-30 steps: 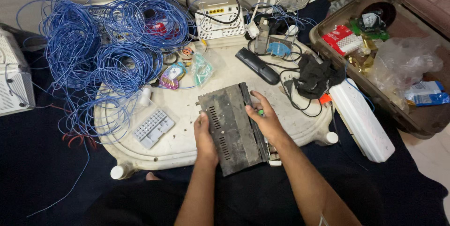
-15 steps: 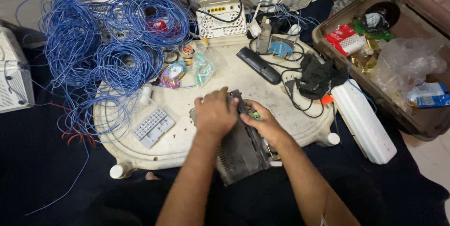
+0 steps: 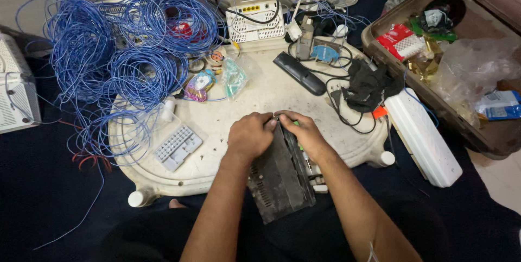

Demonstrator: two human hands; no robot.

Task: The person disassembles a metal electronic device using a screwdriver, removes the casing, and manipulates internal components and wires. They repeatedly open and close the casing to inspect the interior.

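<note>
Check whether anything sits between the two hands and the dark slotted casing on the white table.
Nothing visible does. The left hand and right hand both already grip the far end of the dark slotted casing, fingers curled over its edge. The black remote and blue cable coils lie farther back.

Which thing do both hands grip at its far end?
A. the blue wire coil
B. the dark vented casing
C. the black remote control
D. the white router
B: the left hand and the right hand both close on the far end of the dark vented casing, which lies at the near edge of the white table.
</note>
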